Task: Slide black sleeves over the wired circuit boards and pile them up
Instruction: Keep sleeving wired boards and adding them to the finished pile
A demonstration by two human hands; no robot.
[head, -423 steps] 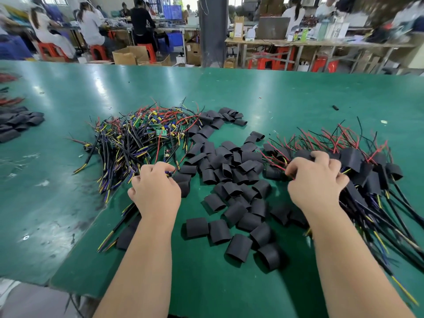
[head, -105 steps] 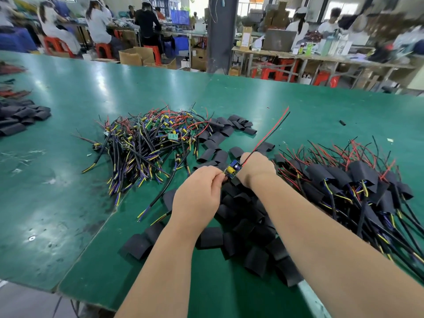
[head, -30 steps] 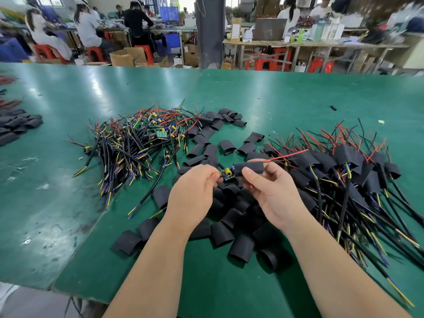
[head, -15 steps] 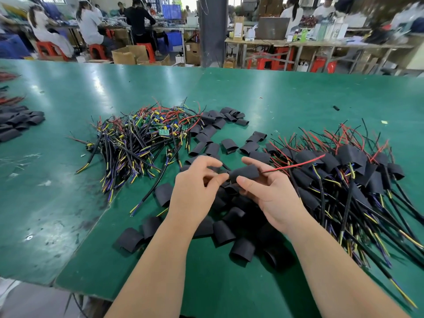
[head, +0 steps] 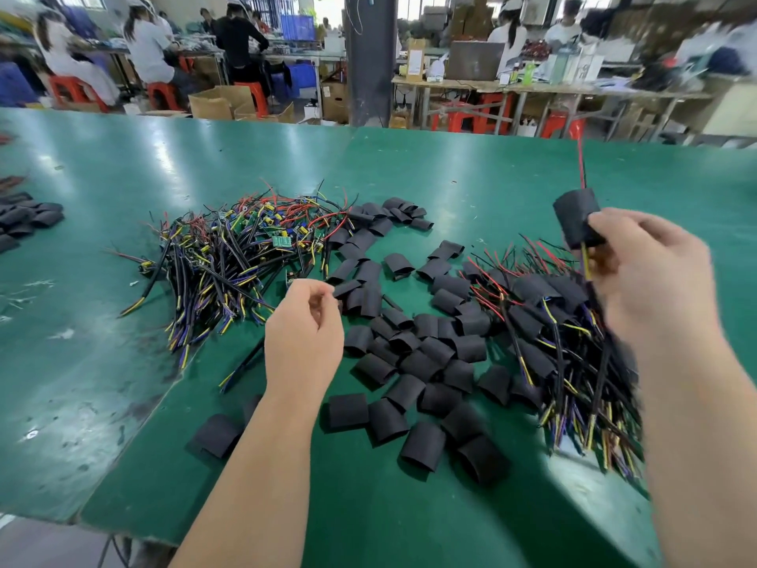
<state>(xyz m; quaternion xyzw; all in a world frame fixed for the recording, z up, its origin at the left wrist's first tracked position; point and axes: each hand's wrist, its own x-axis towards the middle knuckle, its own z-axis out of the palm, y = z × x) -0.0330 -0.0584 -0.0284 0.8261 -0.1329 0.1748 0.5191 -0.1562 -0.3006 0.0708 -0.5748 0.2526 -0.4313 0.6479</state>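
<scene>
Black sleeve (head: pixel 575 219) pinched in right hand (head: pixel 647 280) by the finished pile (head: pixel 545 321); left hand (head: pixel 305 342) loosely curled, seems empty. Best to lay it down wires (head: pixel 581 166) parallel, no tossing.

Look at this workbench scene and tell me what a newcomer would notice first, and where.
The right hand grips a sleeved board raised on the right, above the finished pile. Loose black sleeves scatter across the middle of the green table, and a colourful tangle of bare wired boards lies at the left, beyond the empty left hand.
</scene>
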